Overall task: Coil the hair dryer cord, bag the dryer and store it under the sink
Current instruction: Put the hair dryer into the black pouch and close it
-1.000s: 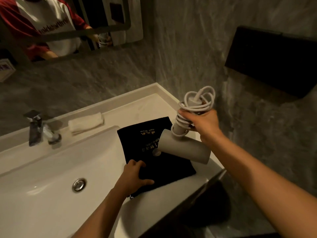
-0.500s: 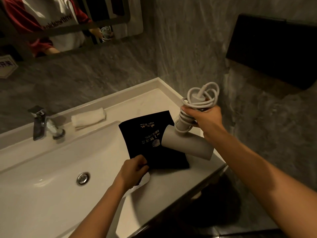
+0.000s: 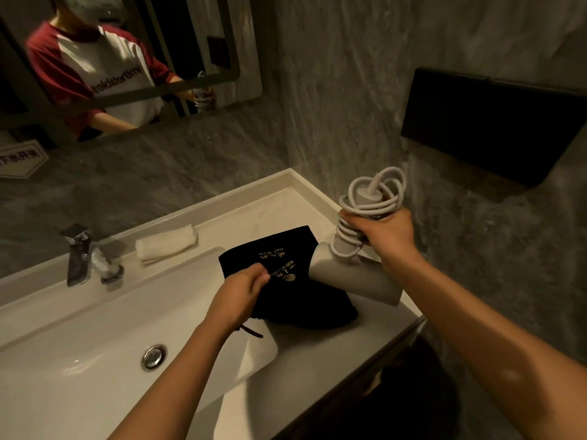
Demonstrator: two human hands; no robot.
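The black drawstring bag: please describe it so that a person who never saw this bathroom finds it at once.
Find the white sink counter, then its right part beside the basin. There the left hand grips the black drawstring bag. It alone on the counter is dark, with gold print, unlike the white folded towel by the faucet.

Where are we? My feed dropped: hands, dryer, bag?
Right hand grips hair dryer, cord coiled. Left hand pinches black bag. Dryer not bagged; nothing blocking.

Seen reflected, the person wears a white T-shirt (image 3: 95, 58) with short dark-red raglan sleeves (image 3: 44, 55) and dark lettering (image 3: 116, 85) across the chest.
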